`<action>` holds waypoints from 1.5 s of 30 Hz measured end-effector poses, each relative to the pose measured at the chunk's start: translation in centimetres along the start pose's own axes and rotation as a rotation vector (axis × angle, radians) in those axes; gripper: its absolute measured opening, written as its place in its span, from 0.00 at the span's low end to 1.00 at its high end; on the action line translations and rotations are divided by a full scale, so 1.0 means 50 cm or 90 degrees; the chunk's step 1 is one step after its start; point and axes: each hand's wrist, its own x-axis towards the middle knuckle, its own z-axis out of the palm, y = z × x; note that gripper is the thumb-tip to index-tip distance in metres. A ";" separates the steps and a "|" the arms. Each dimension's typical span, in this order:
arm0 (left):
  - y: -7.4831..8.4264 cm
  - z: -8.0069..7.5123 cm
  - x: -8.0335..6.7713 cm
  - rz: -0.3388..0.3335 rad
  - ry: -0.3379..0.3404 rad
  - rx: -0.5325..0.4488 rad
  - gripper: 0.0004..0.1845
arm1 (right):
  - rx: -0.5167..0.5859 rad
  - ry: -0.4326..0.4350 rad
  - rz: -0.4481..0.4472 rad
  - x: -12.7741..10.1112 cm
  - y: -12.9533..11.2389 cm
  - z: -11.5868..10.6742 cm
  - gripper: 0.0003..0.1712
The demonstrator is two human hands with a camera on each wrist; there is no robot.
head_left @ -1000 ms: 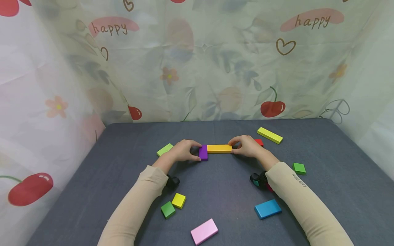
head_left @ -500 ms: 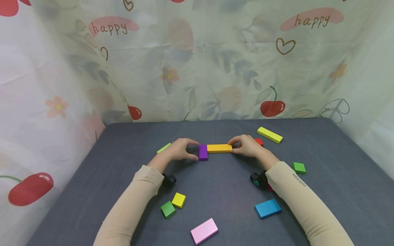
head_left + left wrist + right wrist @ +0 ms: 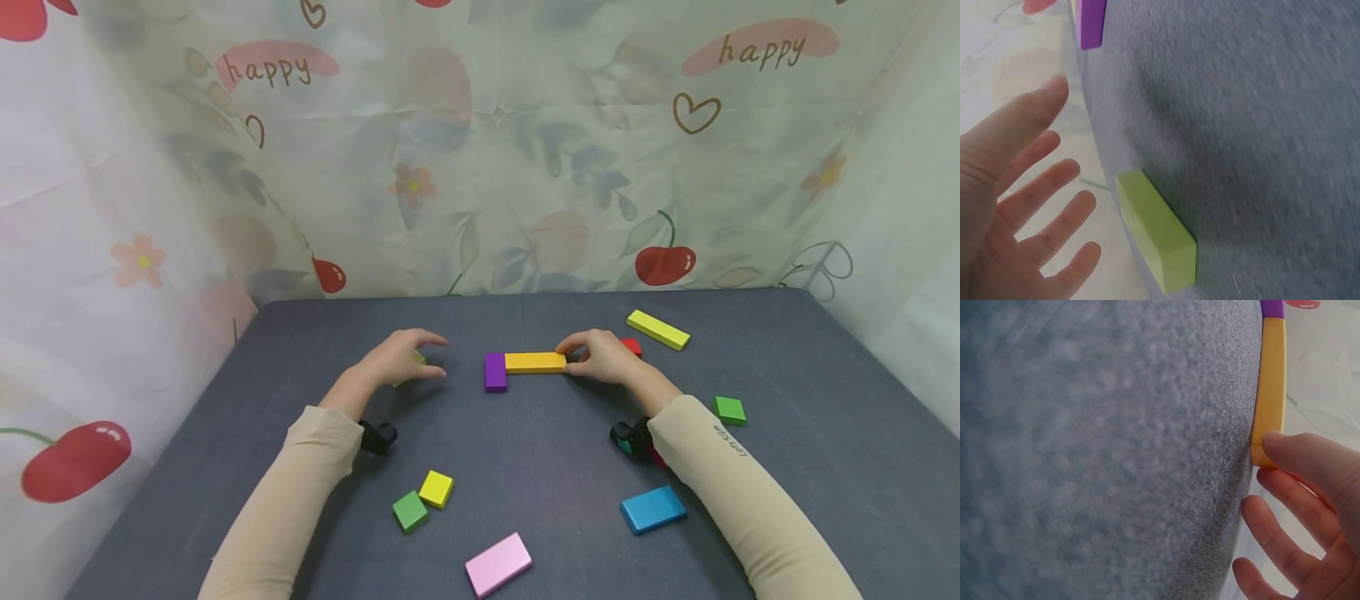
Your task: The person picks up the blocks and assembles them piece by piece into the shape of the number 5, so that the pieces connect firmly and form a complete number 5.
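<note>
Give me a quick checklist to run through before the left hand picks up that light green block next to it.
1. Left hand free of any block: ok, fingers spread and holding nothing.
2. Light green block within reach: ok, it lies flat on the grey table right beside the fingers.
3. Fingers already touching the block: not ok, a gap shows in the left wrist view.
4. Right hand steadying the orange bar: ok, a fingertip rests on its end.
5. Purple block butted against the orange bar: ok, the two touch end to side.
6. Block free of neighbours: ok, nothing leans on it.
</note>
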 end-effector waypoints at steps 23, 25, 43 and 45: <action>-0.070 -0.011 -0.040 -0.013 0.022 0.000 0.28 | 0.002 -0.002 0.008 0.000 0.005 0.004 0.20; -0.076 -0.010 -0.042 -0.011 0.023 0.004 0.28 | 0.002 0.000 0.003 0.000 0.005 0.005 0.20; -0.084 -0.002 -0.044 -0.058 0.052 0.020 0.26 | 0.005 -0.002 0.004 -0.002 0.004 0.002 0.19; -0.083 0.000 -0.044 -0.062 0.057 0.028 0.25 | 0.005 -0.001 0.003 -0.003 0.004 0.002 0.19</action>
